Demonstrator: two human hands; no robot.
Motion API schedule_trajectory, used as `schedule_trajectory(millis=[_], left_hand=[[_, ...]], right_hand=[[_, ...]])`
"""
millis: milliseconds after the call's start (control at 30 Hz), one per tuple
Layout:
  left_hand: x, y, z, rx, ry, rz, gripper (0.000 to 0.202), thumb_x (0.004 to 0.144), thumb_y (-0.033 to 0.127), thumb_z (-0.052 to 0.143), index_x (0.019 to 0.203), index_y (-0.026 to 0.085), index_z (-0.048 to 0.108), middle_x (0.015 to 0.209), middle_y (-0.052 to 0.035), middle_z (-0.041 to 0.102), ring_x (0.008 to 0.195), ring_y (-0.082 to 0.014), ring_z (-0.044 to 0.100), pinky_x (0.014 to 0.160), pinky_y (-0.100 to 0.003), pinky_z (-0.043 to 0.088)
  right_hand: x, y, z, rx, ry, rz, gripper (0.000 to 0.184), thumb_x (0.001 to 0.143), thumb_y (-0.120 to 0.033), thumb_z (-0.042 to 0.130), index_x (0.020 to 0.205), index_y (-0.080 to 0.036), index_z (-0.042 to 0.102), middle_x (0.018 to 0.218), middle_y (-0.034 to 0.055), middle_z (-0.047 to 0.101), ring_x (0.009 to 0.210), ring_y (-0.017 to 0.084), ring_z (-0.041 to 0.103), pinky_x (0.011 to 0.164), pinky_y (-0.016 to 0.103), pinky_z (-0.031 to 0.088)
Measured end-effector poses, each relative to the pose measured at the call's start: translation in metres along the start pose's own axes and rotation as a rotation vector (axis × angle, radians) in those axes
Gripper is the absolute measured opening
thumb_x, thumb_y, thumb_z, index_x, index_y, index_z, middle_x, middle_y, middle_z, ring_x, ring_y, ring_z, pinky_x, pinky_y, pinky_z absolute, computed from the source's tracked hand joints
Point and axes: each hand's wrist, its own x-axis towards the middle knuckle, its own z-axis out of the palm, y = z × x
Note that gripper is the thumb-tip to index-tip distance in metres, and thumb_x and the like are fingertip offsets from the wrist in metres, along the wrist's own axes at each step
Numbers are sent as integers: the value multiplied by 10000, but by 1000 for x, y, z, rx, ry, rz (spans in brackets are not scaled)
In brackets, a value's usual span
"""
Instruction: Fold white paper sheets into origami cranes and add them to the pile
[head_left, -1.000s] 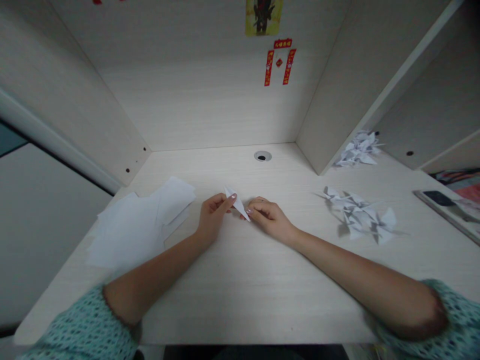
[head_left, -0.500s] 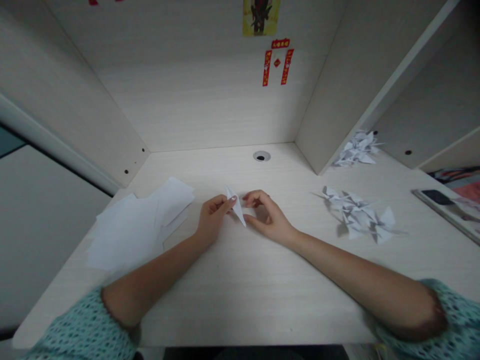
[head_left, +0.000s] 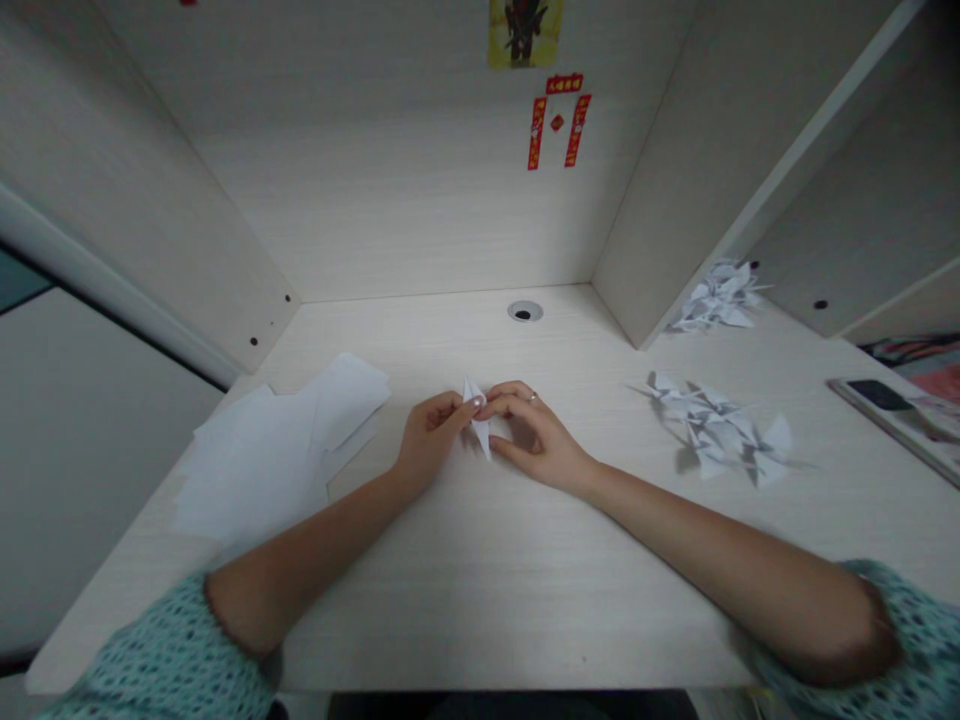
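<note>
A small white piece of folded paper [head_left: 481, 436], narrow and pointed at both ends, is held just above the desk in front of me. My left hand [head_left: 429, 432] pinches it between thumb and fingers on its left side. From the right, my right hand [head_left: 546, 440] has its fingertips on the paper's upper part, with the thumb at its lower edge. The fingers partly cover the folds.
Loose white paper sheets [head_left: 259, 460] lie on the desk [head_left: 450, 600] at left. Several folded paper cranes [head_left: 709, 420] sit at right, with another pile [head_left: 720, 295] behind the divider panel [head_left: 675, 200]. A phone [head_left: 892, 410] lies far right. A cable hole [head_left: 525, 311] is near the back.
My right hand's fingers have come left onto the folded paper, which they were just beside before. The paper has turned slightly more upright and shifted a little to the right.
</note>
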Motion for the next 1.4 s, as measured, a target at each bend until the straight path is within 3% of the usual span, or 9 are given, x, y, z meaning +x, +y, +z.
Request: schedule_trajectory(millis=[167, 400, 600, 900, 1233, 1400], left_hand=[[0, -2, -1, 13, 17, 20, 393, 807, 465, 559, 554, 164, 546, 543, 28, 487, 565, -107, 438, 562, -237, 330], [-2, 4, 1, 40, -67, 11, 385, 809, 439, 570, 548, 157, 596, 561, 19, 558, 562, -110, 484, 565, -236, 352], [-3, 1, 0, 51, -101, -4, 431, 812, 466, 549, 513, 162, 612, 566, -4, 603, 580, -136, 534, 584, -250, 368], [-6, 6, 0, 128, -162, -14, 403, 832, 441, 534, 602, 141, 674, 590, 14, 595, 567, -112, 489, 559, -229, 332], [-5, 3, 1, 139, -112, -8, 395, 813, 462, 543, 645, 139, 698, 603, 12, 620, 561, -113, 497, 543, -221, 336], [-2, -1, 0, 80, -58, -47, 403, 794, 474, 577, 622, 133, 708, 599, 0, 650, 557, -114, 515, 566, -224, 359]], right_hand=[[1, 2, 0, 68, 43, 43, 198, 792, -182, 608, 982, -237, 621, 1010, 79, 582, 977, 213, 551, 832, 367, 456], [0, 4, 4, 84, 177, 30, 110, 788, -311, 677, 874, -243, 688, 914, 57, 617, 896, 192, 591, 815, 358, 466], [-3, 2, 4, -50, 272, -11, 62, 811, -286, 655, 794, -240, 694, 815, 40, 605, 805, 181, 574, 747, 340, 460], [-2, 0, 3, -113, 227, -31, 116, 860, -233, 584, 747, -203, 591, 738, 27, 577, 748, 170, 538, 706, 320, 431], [-1, 7, 6, 51, 259, 78, 120, 807, -276, 661, 712, -206, 680, 696, 17, 625, 704, 152, 574, 690, 299, 446], [-2, 9, 5, 50, 226, 62, 99, 768, -268, 700, 850, -218, 724, 798, 42, 649, 762, 164, 604, 721, 312, 466]])
